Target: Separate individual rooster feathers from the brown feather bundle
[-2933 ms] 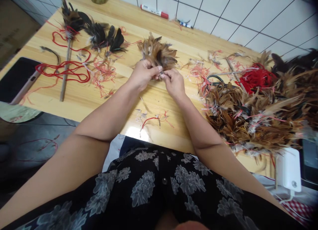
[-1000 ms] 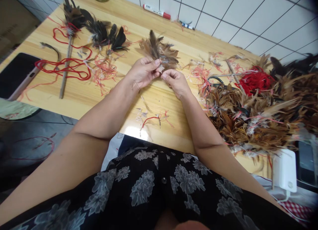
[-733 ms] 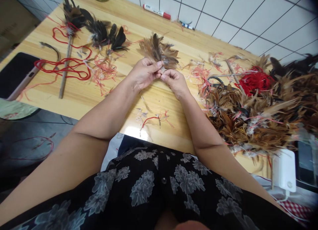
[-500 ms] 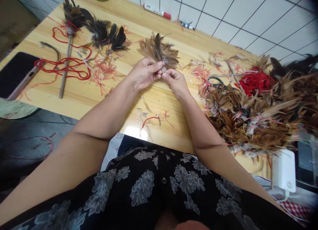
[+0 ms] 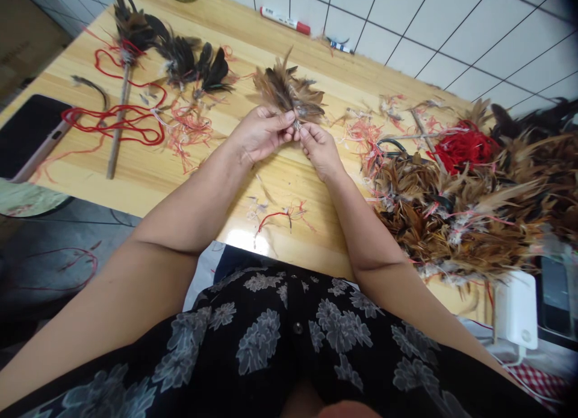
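Observation:
Over the middle of the table (image 5: 289,183) I hold a bunch of brown feathers (image 5: 289,93), its tips fanned out away from me. My left hand (image 5: 266,132) is closed around the quill ends, thumb on top. At the base of the same bunch, my right hand (image 5: 318,148) pinches the quills with thumb and forefinger. Both hands nearly touch. Off to the left lies a wooden stick (image 5: 118,123) with dark feathers tied at its top, a red cord (image 5: 135,126) looped across it. Black feathers (image 5: 217,68) rest beside it.
A large heap of brown feathers (image 5: 465,219) covers the right side, with a bundle of red string (image 5: 467,147) and a black-handled tool (image 5: 392,146) by it. A phone (image 5: 34,135) lies at the left edge. A red marker (image 5: 285,20) sits along the tiled wall.
One feather in the bunch now stands up higher at the top. My right fingers have shifted slightly at the quill ends; my left hand stays put.

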Tool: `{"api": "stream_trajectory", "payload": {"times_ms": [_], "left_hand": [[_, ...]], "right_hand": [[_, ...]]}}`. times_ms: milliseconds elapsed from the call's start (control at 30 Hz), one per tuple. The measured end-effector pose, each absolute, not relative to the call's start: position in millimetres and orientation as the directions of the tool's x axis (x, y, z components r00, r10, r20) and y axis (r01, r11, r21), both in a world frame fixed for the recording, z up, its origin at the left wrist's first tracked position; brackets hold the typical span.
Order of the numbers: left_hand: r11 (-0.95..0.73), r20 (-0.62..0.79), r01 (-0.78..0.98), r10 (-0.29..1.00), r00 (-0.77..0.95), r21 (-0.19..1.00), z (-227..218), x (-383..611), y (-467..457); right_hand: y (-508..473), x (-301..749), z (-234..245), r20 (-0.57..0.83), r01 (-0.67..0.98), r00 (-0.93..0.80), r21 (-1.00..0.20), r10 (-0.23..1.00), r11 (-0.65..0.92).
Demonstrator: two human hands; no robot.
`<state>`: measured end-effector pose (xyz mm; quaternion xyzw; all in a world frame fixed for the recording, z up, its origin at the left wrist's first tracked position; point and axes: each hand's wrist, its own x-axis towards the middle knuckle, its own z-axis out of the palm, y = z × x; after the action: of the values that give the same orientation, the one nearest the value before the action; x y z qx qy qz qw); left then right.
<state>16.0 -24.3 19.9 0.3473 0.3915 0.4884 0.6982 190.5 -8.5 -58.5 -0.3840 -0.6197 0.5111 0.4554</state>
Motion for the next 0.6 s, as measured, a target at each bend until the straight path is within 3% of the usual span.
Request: {"api": "stream_trajectory", "payload": {"times_ms": [333, 600], "left_hand": [[0.218, -0.205, -0.48, 0.975, 0.082, 0.85, 8, 10, -12], [0.073, -0.124, -0.451, 0.989, -0.085, 0.889, 16, -20, 3]], "right_hand": [[-10, 191, -50, 0.136, 0.138, -0.329, -0.972, 0.934, 0.19], [5, 203, -62, 0.169, 0.13, -0.096, -0.975, 0.981, 0.18]]}}
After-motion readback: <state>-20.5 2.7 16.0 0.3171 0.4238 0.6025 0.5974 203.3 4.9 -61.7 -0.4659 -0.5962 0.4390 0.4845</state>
